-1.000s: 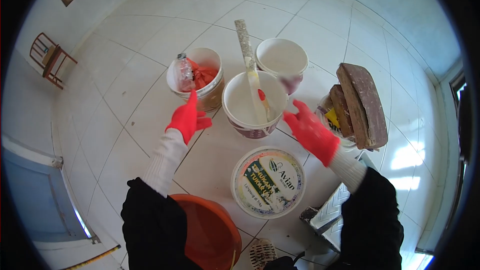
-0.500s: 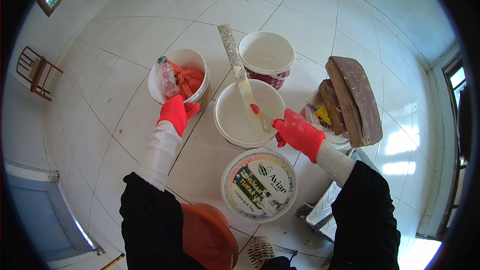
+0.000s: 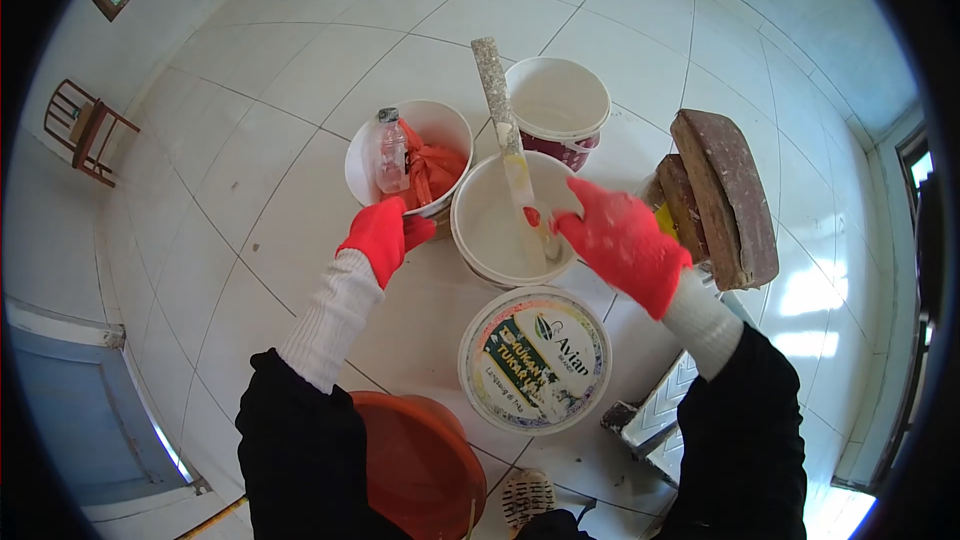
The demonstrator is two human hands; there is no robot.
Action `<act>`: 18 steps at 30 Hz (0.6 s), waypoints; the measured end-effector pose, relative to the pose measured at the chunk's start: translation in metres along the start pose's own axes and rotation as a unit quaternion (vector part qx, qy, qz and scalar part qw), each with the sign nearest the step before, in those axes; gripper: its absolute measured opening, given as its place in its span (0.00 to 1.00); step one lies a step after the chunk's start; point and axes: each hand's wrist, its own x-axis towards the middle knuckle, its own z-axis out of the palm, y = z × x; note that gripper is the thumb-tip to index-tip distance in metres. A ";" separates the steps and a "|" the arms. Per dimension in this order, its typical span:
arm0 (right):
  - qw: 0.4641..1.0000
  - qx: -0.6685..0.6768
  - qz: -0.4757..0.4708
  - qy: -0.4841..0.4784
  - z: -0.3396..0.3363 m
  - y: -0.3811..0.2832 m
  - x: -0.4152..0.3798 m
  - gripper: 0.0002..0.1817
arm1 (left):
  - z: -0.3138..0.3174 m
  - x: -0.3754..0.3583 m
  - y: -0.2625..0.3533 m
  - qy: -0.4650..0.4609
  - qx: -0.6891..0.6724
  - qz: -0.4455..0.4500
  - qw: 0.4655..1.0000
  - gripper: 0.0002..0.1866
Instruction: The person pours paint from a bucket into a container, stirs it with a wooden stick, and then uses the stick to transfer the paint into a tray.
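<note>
My left hand, in a red glove, grips the near rim of a white bucket. Inside that bucket are a clear plastic bottle and an orange plastic bag. Just right of it stands a middle white bucket with a long stained stick leaning in it, its lower end inside. Over that bucket's right rim is my right hand, also red-gloved, slightly blurred, its fingers apart and holding nothing.
A printed paint-bucket lid lies in front. Behind stands another white bucket. Brown blocks are stacked on the right, near a paint tray. An orange basin sits by my foot; a chair stands far left.
The left bucket has moved right, closer to the middle bucket, with my left hand on it. My right hand has let go of the middle bucket's rim and risen. The view has shifted slightly.
</note>
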 end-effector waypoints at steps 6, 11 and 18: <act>0.982 0.158 0.024 0.099 0.037 -0.007 0.082 0.25 | 0.036 -0.040 -0.005 0.039 -0.002 -0.007 0.999 0.23; 0.968 0.224 0.043 0.107 0.068 -0.003 0.112 0.22 | 0.057 -0.033 -0.024 -0.064 0.205 0.007 0.977 0.23; 0.958 0.282 0.051 0.034 0.034 -0.004 0.087 0.10 | 0.061 -0.019 -0.053 -0.056 0.240 0.053 0.968 0.20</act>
